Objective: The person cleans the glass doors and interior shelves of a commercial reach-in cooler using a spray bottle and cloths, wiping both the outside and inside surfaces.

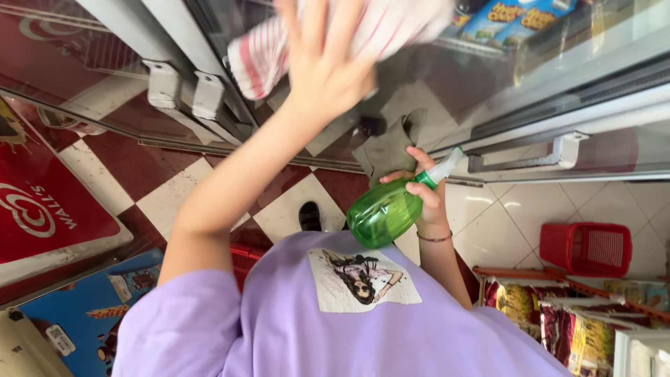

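Observation:
My left hand [328, 63] is raised, its fingers spread flat on a red-and-white striped cloth [258, 59] that it presses against the glass door [488, 77] of a freezer cabinet. Lower and to the right, my right hand [427, 192] grips a green translucent spray bottle [384, 209] by the neck, with its white nozzle pointing up and right toward the glass. The bottle hangs just above my purple shirt [335, 328]. The top edge of the view cuts off the tips of my left fingers.
A metal door handle [551, 157] runs along the cabinet's frame at right. A red plastic basket [586, 248] stands on the white tiles, with snack packets [558, 321] on a rack below it. A red chest freezer lid [42, 202] lies at left over red-and-white floor tiles [167, 195].

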